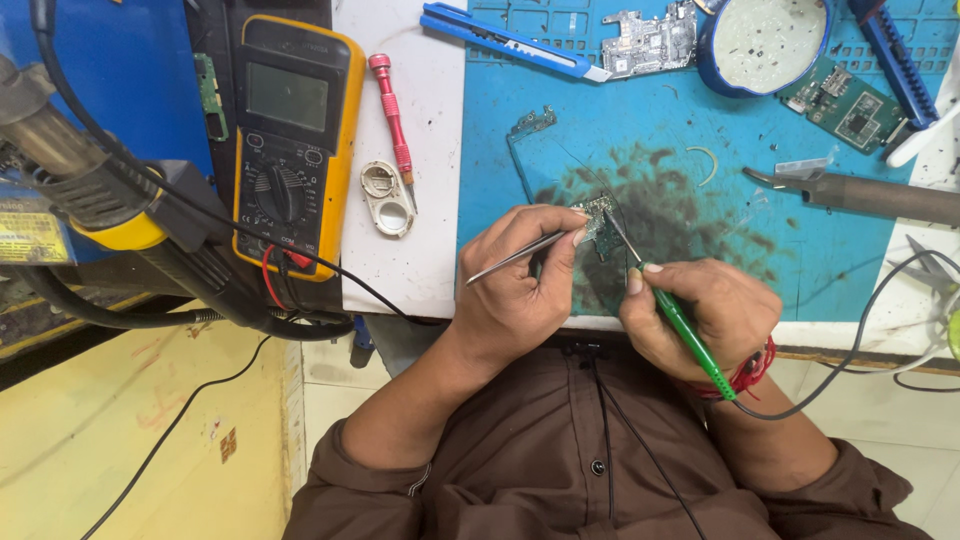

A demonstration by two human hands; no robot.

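My left hand (pixel 520 285) pinches metal tweezers (pixel 515 257) whose tips press on a small green circuit board (pixel 600 218) lying on a stained blue work mat (pixel 680 150). My right hand (pixel 700 315) grips a green-handled soldering iron (pixel 690 335); its thin tip touches the same board from the right. A black cable runs from the iron's back end past my wrist, which wears a red thread. Both hands rest at the mat's near edge, close together.
A yellow multimeter (pixel 290 140) stands at left with a hot-air gun (pixel 90 190) beside it. A red screwdriver (pixel 392 115), a blue utility knife (pixel 510 40), a larger phone board (pixel 650 40), a blue round tin (pixel 765 40), a green board (pixel 850 105) and pliers (pixel 860 192) surround the mat.
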